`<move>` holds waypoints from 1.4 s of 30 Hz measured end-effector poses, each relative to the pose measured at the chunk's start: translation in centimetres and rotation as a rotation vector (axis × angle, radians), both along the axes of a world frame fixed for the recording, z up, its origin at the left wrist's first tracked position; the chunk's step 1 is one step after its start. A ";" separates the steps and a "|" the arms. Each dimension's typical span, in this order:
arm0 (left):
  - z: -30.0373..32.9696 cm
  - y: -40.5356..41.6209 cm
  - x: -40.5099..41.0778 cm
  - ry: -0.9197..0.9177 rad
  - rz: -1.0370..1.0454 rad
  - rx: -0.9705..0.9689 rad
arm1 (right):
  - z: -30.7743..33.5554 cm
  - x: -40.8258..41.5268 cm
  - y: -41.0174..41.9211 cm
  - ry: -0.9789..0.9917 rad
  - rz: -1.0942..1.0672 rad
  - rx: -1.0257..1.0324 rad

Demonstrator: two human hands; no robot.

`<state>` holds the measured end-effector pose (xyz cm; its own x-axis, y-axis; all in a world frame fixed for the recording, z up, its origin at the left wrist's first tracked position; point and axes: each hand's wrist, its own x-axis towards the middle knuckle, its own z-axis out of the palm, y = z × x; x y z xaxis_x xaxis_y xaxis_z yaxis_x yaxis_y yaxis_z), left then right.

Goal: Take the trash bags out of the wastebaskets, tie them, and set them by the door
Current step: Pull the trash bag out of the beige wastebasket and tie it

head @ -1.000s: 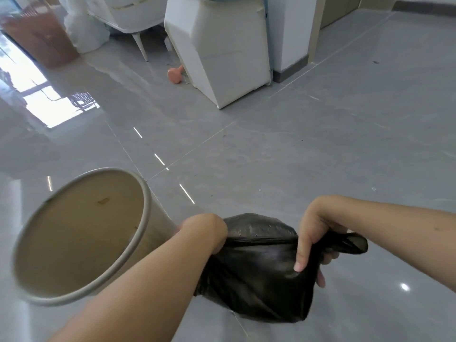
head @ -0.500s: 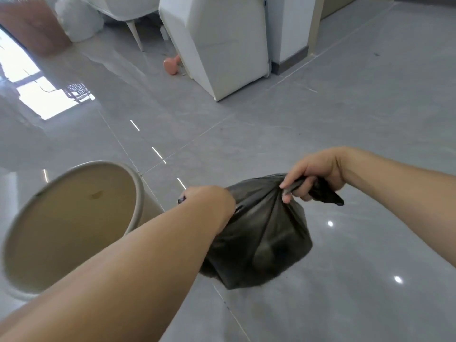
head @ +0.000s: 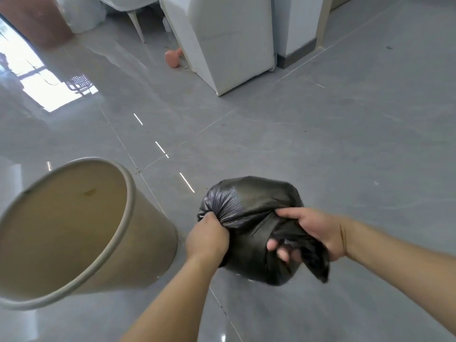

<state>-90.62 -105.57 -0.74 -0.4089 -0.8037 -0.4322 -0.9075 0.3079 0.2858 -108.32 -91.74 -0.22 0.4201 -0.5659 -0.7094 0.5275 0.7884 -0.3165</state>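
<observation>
Head view: left hand (head: pixel 207 236) is pinching a gathered ear of the black trash bag (head: pixel 251 218); right hand (head: pixel 313 234) is curling round the other twisted end, so tying is under way. Bag is hanging near, just right of the beige wastebasket (head: pixel 74 230), which has no liner. Film looks thin, soft, slippery; load seems light. Best hold: the bunched ears. Farther off, white cabinet (head: pixel 229 40) is standing on the grey floor (head: pixel 345 144).

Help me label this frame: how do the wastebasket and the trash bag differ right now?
The wastebasket is tan and rigid with an open, unlined mouth; the trash bag is black, crumpled and gathered closed. The wastebasket stands untouched on the floor; the trash bag is gripped by the left hand and right hand.
</observation>
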 end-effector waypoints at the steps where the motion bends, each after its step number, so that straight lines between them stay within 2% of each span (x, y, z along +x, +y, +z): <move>1: -0.5 0.3 0.6 0.013 -0.020 -0.021 | -0.3 0.8 0.2 -0.058 -0.198 -0.009; 4: -1.5 0.5 1.7 0.093 -0.082 -0.039 | -0.3 2.9 0.5 -0.259 -0.631 -0.047; 8: -1.5 0.1 2.1 0.149 -0.054 -0.043 | 0.5 4.7 -0.4 -0.407 -0.908 -0.112; 11: -1.9 0.2 1.7 0.091 -0.109 -0.116 | 0.0 5.0 -1.9 -0.440 -0.910 -0.256; 14: -2.5 0.9 1.3 0.016 -0.206 -0.281 | -0.4 5.5 -3.3 -0.604 -0.842 -0.390; 17: -3.6 1.4 1.4 0.048 -0.259 -0.381 | 0.5 5.9 -4.6 -0.482 -0.823 -0.407; 21: -3.9 1.5 1.3 0.062 -0.315 -0.403 | 0.7 5.0 -5.9 -0.326 -0.926 -0.354; 24: -3.9 1.6 1.0 0.042 -0.405 -0.439 | 0.9 4.2 -6.4 -0.274 -0.900 -0.341; 30: -4.5 3.1 0.9 0.031 -0.516 -0.438 | 0.9 3.5 -6.8 -0.347 -0.915 -0.292; 34: -5.1 3.6 0.6 0.011 -0.570 -0.425 | 0.6 3.9 -7.1 -0.370 -0.845 -0.330; 42: -5.3 4.0 0.4 -0.048 -0.582 -0.408 | -0.9 3.5 -8.3 -0.440 -0.958 -0.419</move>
